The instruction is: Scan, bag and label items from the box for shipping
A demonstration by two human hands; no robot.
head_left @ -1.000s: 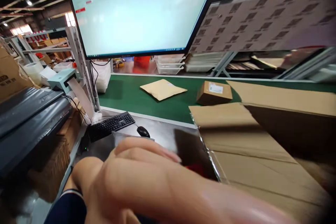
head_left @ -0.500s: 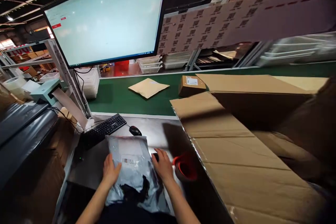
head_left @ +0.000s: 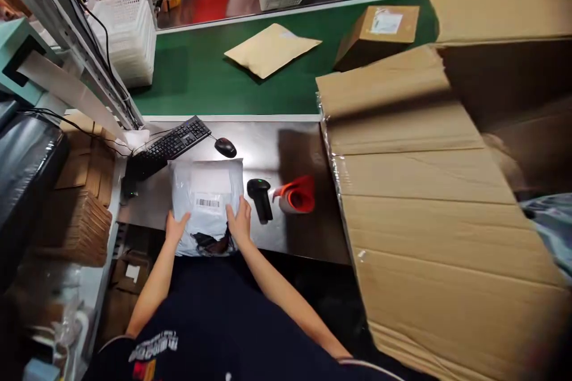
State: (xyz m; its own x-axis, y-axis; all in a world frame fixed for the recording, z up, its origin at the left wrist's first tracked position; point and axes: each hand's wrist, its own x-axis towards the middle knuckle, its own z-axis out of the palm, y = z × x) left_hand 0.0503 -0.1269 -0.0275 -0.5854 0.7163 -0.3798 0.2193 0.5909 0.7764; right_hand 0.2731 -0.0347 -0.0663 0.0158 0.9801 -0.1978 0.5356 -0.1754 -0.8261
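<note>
A pale grey-white plastic mailer bag (head_left: 208, 184) lies in front of me on the metal bench, with a barcode label facing up and a dark patch near its lower edge. My left hand (head_left: 176, 227) grips the bag's left side, thumb on top. On the opposite side my right hand (head_left: 239, 220) holds the right edge the same way, fingers partly hidden beneath. To the right of that hand a black barcode scanner (head_left: 261, 197) lies on the bench. Beside the scanner is a red-orange roll (head_left: 297, 195).
A keyboard (head_left: 172, 144) and mouse (head_left: 225, 147) lie beyond the bag. Large cardboard (head_left: 415, 220) flanks the right. On the green belt (head_left: 187, 77) are a tan envelope (head_left: 272, 50) and a small box (head_left: 378, 36). A printer (head_left: 29, 62) and stacked flat cartons (head_left: 87, 226) stand left.
My view has tilted down, taking the monitor out of sight. My right hand has moved left from over a dark object onto the mailer bag's edge, and the scanner now shows fully.
</note>
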